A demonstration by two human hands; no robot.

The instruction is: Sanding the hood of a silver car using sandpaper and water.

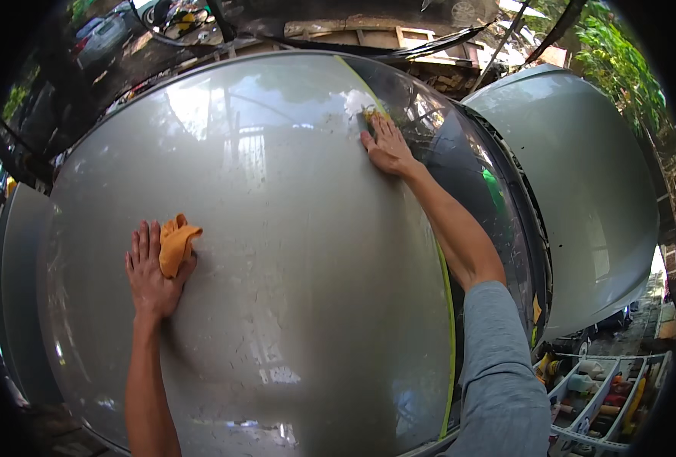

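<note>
I've the left hand [153, 286] lying open at mid-left, orange cloth [176, 245] tucked between thumb and forefinger, on the grey car roof [300, 221] filling frame centre. Right hand [390, 148], upper centre, is flat, fingers extended; can't tell what's under the fingertips. I'd keep pressure light and even, strokes short beside the yellow-green tape [452, 343].

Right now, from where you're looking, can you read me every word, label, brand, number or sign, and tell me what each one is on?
None can be read.
Silver car panel: no lettering that I can make out, just reflections and marks.
Orange cloth at the left hand: no print shows.
Items in the white rack: any labels are too small and blurred to read.
</note>
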